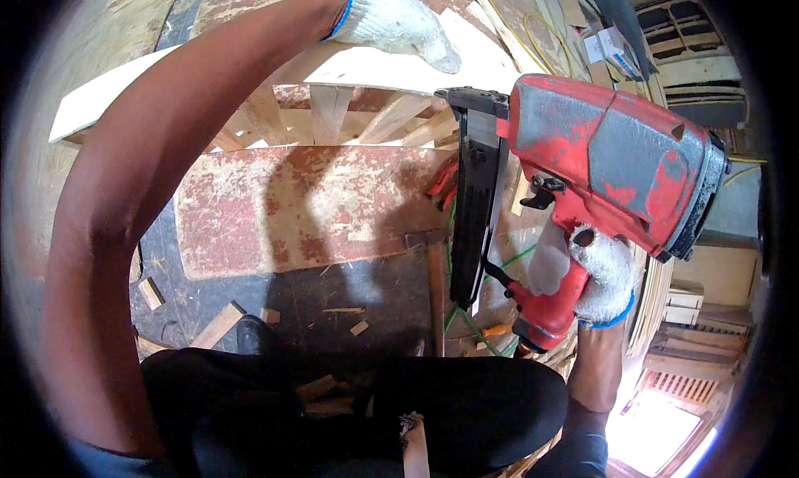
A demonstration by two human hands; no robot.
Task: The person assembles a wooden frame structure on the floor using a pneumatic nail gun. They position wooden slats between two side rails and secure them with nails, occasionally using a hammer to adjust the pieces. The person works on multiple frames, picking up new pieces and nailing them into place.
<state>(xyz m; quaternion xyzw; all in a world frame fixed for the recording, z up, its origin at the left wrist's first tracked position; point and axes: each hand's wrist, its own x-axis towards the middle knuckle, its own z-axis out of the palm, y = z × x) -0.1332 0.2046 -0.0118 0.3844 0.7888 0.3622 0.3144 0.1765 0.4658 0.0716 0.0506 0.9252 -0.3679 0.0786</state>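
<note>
My right hand (603, 274), in a white knit glove with a blue cuff, is closed round the grip of a red and grey nail gun (641, 158). The gun's black nose and long magazine (478, 195) stand on its left, the nose close to the near edge of a pale wooden board (104, 104). My left hand (395, 29), gloved alike, lies on the board with its fingers mostly stretched out; some fingers are hard to make out. Under the board are several wooden slats (330, 112).
A worn red and white panel (241, 220) lies below the slats. A hammer (435, 287), an orange-handled tool (497, 330) and a green hose (520, 253) are near the gun. Wood offcuts (218, 324) litter the dark floor. A small box (617, 52) sits at the far right.
</note>
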